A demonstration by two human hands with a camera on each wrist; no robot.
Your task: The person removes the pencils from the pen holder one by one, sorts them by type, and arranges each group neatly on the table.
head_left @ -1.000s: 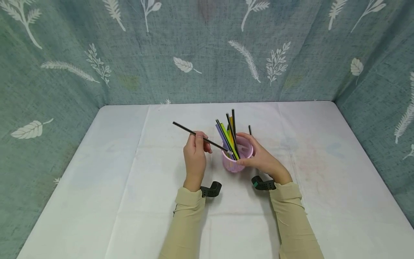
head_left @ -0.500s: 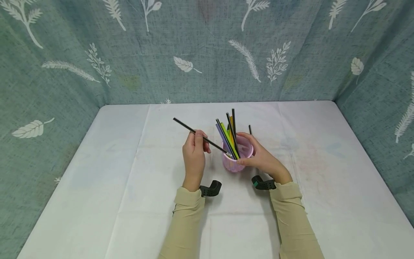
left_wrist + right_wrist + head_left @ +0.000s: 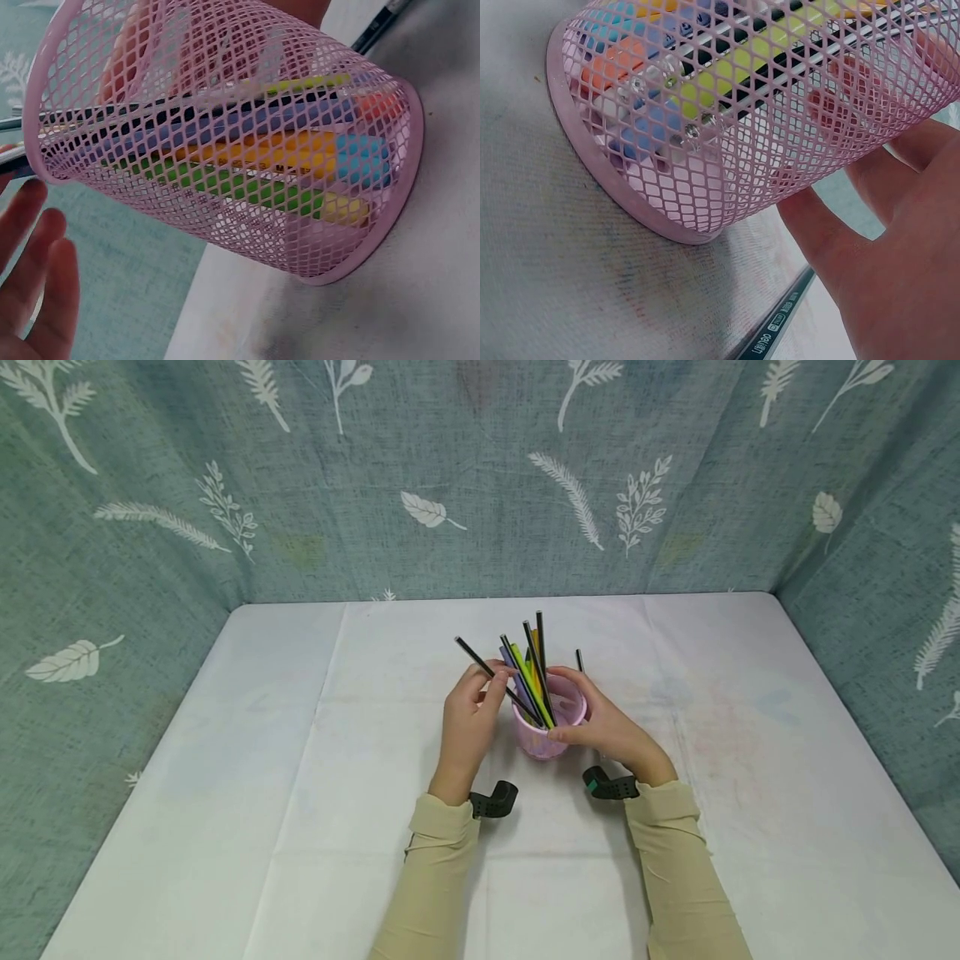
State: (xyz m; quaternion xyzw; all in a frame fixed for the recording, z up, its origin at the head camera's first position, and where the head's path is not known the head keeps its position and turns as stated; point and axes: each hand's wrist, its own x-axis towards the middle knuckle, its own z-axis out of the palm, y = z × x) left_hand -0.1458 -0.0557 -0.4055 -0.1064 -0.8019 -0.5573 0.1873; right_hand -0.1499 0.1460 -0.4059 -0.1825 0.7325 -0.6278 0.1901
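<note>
A pink mesh pen cup (image 3: 540,745) stands on the table, with several pencils and markers leaning to its left side. My right hand (image 3: 611,731) holds the cup from the right, thumb at the near rim and fingers behind. In the right wrist view, the fingers (image 3: 817,225) press against the mesh. My left hand (image 3: 467,727) pinches a slim black pencil (image 3: 474,654) just left of the cup. That pencil slants, its lower end inside the rim. Through the mesh in the left wrist view show an orange marker (image 3: 300,156) and a green marker (image 3: 262,193).
Another dark pencil (image 3: 579,660) lies on the white-covered table (image 3: 360,760) to the right of the cup, partly hidden behind the right hand. Its printed barrel (image 3: 776,322) shows in the right wrist view. A green leaf-patterned curtain (image 3: 480,543) encloses the back and sides.
The left hand has moved right, bringing the black pencil's lower end from above the rim down into the cup. The right hand and the cup have stayed put.
</note>
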